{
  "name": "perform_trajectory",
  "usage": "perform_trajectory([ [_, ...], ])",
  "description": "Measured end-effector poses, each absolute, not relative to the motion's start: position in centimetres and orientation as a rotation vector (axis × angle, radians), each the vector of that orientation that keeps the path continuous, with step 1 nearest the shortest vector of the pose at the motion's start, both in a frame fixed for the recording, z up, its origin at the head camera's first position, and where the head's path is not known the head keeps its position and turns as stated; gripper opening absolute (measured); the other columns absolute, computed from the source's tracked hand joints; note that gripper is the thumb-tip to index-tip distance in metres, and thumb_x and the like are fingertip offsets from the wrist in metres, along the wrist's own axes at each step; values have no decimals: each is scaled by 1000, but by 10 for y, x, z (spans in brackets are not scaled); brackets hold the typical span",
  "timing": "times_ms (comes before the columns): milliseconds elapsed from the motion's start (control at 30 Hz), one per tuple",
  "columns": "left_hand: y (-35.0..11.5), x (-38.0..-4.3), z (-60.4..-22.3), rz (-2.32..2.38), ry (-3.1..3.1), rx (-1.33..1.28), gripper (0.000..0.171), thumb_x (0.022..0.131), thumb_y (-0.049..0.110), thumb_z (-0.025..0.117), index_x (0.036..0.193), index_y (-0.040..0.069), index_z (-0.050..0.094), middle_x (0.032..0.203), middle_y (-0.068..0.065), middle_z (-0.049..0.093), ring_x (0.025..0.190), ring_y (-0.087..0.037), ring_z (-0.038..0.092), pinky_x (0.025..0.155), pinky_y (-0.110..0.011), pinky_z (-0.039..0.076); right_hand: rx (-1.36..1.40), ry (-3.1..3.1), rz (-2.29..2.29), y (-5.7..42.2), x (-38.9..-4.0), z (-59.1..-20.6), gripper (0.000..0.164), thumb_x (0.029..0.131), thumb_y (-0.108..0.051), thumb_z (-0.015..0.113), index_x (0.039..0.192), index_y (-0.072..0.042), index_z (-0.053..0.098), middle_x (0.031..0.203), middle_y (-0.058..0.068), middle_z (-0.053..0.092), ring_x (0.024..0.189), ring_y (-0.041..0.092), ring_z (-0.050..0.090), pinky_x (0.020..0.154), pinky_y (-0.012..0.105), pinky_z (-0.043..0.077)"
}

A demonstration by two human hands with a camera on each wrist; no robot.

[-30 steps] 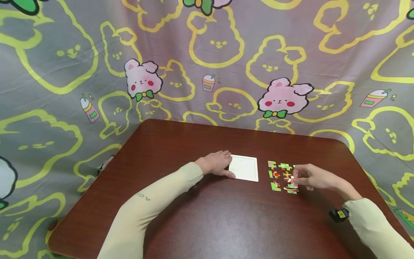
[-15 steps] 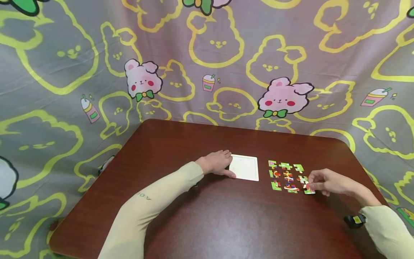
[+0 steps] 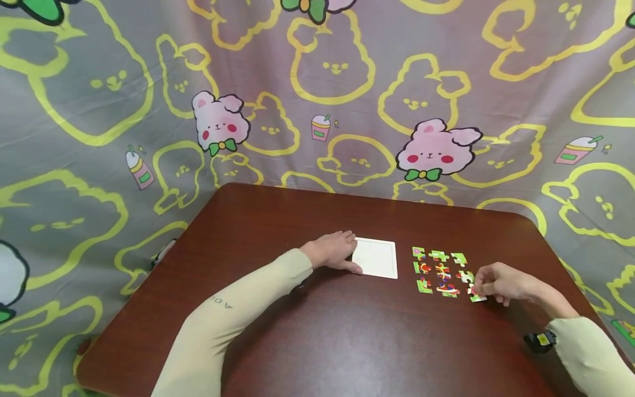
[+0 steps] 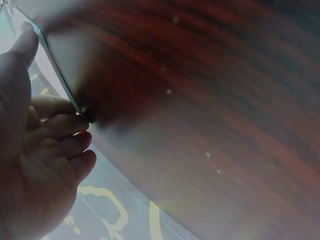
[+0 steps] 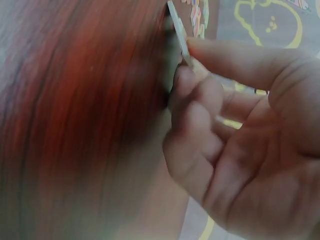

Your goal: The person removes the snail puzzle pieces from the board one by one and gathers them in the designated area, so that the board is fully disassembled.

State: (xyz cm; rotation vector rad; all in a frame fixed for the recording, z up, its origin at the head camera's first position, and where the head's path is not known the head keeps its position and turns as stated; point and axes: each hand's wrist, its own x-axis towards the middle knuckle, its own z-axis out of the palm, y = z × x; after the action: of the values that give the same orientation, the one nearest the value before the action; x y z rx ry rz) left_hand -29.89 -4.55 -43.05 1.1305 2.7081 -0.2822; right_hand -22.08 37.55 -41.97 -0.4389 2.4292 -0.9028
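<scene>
A flat white puzzle board point(image 3: 375, 257) lies on the table. My left hand point(image 3: 333, 251) holds it by its left side, thumb near the close corner and fingers at the far one. In the left wrist view, the thumb point(image 4: 25, 42) and bent fingers touch its edge. Farther right, my right hand point(image 3: 506, 282) pinches a jigsaw piece point(image 3: 478, 296) at the close right corner of a loose grid of pieces. The right wrist view shows this thin piece point(image 5: 179, 32) edge-on, between thumb and index finger. Several other jigsaw pieces point(image 3: 443, 271) lie picture side up, with gaps between.
The dark brown table point(image 3: 347, 336) has rounded corners. A grey curtain point(image 3: 278, 71) with yellow outlines and pink rabbits hangs behind it and at both sides. A small black camera point(image 3: 541, 341) sits on the right wrist.
My right hand has moved right and slightly toward me, taking the pinched piece from beside the middle column to the right column. The left hand and board stay put.
</scene>
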Motion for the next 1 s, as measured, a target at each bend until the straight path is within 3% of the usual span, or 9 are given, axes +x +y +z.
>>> perform_trajectory([
  [167, -45, -300, -432, -277, 2708, 1134, 93, 89, 76, 40, 150, 6, 38, 159, -15, 32, 151, -26, 24, 125, -36, 22, -420, 2454, -861, 372, -220, -420, 18, 91, -18, 68, 87, -2, 61, 65, 0, 56, 46, 6, 46, 38, 21, 42],
  [633, -46, -299, -432, -285, 2738, 1148, 90, 90, 74, 42, 147, 4, 43, 157, -17, 35, 150, -28, 28, 124, -38, 25, -328, 2544, -735, 360, -219, -415, 25, 90, -16, 71, 81, -6, 49, 57, 6, 57, 42, 12, 50, 39, 27, 47],
  [900, -52, -297, -426, -207, 2756, 1107, 83, 93, 73, 38, 149, 12, 43, 160, -14, 31, 151, -27, 23, 125, -41, 22, -352, 2516, -803, 365, -220, -408, 20, 95, -18, 64, 86, -4, 54, 68, 2, 52, 48, 12, 49, 40, 27, 47],
  [1000, -58, -298, -421, -172, 2783, 1118, 78, 95, 70, 37, 149, 14, 43, 159, -13, 33, 150, -30, 26, 124, -44, 24, -376, 2624, -796, 365, -224, -403, 20, 97, -22, 62, 90, -3, 57, 69, 4, 54, 50, 14, 52, 42, 30, 49],
])
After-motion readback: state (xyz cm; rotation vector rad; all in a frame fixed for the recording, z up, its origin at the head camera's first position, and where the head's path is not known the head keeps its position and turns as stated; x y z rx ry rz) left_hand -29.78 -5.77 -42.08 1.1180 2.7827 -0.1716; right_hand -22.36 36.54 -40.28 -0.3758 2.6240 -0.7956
